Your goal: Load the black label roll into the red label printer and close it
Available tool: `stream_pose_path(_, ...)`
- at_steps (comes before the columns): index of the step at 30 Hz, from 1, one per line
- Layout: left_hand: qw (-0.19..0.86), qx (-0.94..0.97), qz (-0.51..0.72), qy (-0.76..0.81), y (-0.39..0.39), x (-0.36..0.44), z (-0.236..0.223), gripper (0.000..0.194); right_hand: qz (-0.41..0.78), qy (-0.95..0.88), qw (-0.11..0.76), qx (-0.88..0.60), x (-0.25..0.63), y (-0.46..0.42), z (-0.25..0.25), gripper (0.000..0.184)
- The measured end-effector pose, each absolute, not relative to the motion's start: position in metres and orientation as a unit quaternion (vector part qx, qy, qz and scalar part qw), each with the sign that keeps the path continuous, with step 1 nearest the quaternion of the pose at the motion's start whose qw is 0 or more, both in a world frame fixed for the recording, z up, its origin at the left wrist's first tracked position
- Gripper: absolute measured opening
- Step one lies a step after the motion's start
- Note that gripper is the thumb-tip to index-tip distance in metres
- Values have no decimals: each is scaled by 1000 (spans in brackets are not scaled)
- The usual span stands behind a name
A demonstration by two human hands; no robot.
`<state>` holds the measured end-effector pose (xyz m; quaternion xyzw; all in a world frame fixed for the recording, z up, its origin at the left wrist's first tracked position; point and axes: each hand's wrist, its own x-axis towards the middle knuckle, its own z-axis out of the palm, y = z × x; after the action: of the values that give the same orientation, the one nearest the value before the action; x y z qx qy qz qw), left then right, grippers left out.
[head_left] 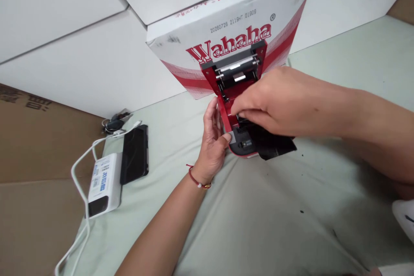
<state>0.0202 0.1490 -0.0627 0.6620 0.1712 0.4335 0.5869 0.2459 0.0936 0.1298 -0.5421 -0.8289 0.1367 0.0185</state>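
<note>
A small red printer [237, 78] with its lid raised stands on a pale green cloth [258, 207], in front of a white and red Wahaha carton [233, 17]. My left hand [211, 138] grips the printer's left side, thumb pressed on its front corner. My right hand [261, 103] reaches in from the right, fingers pinched inside the open compartment on something I cannot make out. A black sheet [274, 144] lies under my right hand beside the printer's base.
At the left lie a white power bank [105, 181] with a white cable [77, 168], a black phone [135, 153] and a bunch of keys [114, 123]. Brown cardboard [35, 155] borders the left. White panels stand behind. A white shoe [404, 215] shows at right.
</note>
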Motion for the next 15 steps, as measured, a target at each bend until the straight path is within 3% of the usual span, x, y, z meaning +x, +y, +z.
stream_pose_path(5, 588, 666, 430, 162, 147, 22, -57, 84, 164, -803, -37, -572, 255, 127, 110, 34)
stream_pose_path(9, 594, 668, 419, 159, 146, 21, -56, 82, 97, -793, -97, -594, 254, 133, 99, 32)
stream_pose_path(13, 601, 660, 422, 160, 144, 22, -54, 79, 114, -817, 12, -566, 257, 127, 99, 13)
stream_pose_path(15, 598, 659, 426, 165, 143, 23, -53, 78, 130, -799, 91, -579, 265, 119, 107, 29)
